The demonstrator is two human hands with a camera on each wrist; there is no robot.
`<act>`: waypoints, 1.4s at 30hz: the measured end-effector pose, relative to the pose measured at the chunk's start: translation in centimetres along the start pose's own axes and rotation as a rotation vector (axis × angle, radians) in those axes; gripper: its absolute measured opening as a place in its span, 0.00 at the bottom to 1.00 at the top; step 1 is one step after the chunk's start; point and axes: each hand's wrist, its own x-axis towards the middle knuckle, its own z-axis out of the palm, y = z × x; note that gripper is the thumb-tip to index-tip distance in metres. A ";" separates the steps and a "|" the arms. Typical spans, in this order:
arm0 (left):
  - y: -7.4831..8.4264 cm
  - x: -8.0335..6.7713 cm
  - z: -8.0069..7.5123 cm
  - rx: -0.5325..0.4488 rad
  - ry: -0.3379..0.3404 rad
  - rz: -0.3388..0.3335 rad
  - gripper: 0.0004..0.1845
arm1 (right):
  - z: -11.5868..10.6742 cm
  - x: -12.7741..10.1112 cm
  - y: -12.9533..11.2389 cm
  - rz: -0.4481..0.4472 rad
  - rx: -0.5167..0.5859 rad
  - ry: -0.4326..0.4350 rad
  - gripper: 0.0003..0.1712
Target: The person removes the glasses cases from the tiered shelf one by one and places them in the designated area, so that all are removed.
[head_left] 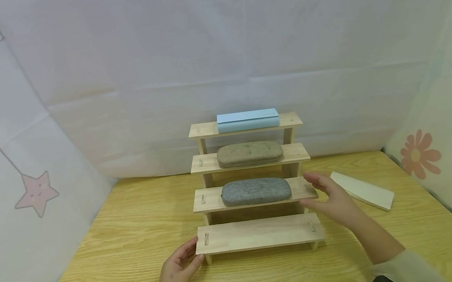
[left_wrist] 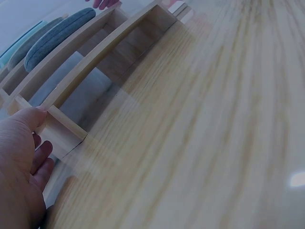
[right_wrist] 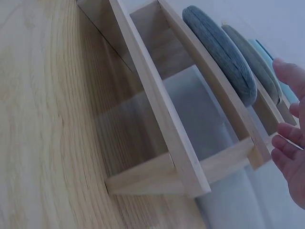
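Note:
A stepped wooden display stand (head_left: 258, 233) has several tiers. My left hand (head_left: 178, 271) holds the left end of its lowest board, thumb (left_wrist: 31, 117) at the front corner; the other fingers (left_wrist: 43, 160) are loosely bent beside the end support. On the second board from the bottom lies a grey-blue fabric glasses case (head_left: 255, 191). Beside that board's right end is my right hand (head_left: 335, 200), thumb and fingers spread, nothing held; whether it touches the board I cannot tell. A brown glasses case (head_left: 249, 153) and a light blue case (head_left: 248, 121) lie on the upper boards.
A cream-coloured flat case (head_left: 363, 190) lies on the wood-grain table (head_left: 134, 218) to the right of the stand, behind my right hand. White cloth (head_left: 218, 43) hangs at the back, with printed cloth at both sides.

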 end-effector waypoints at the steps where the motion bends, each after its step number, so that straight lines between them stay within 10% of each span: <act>1: 0.0 0.0 0.0 -0.001 -0.002 -0.001 0.24 | 0.2 0.1 -0.1 0.001 0.007 -0.007 0.43; 42: 0.0 0.0 0.0 0.014 0.006 -0.021 0.24 | 4.2 4.1 -2.4 -0.083 -0.219 -0.080 0.43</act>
